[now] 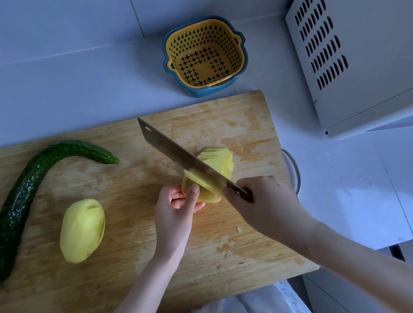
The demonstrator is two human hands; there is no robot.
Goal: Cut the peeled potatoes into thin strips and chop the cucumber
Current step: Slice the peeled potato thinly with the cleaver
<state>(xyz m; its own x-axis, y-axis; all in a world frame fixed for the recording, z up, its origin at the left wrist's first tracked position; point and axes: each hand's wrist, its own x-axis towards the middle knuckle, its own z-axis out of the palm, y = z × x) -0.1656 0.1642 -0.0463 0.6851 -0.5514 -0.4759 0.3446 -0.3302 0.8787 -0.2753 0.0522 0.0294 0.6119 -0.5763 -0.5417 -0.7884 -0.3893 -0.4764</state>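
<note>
On the wooden cutting board [232,247] a peeled potato [207,196] is partly cut; thin slices [220,158] lean behind the blade. My left hand [177,209] holds the uncut end with curled fingers, thumb on top. My right hand [262,201] grips the handle of a cleaver [177,152], whose blade lies across the potato and points to the far left. A second whole peeled potato [82,230] lies on the board to the left. A long, curved dark green cucumber [24,195] stretches along the board's left side.
A yellow perforated strainer in a blue bowl [205,57] stands on the counter behind the board. A white vented appliance [361,56] fills the upper right. The rim of a round metal thing [294,172] shows past the board's right edge.
</note>
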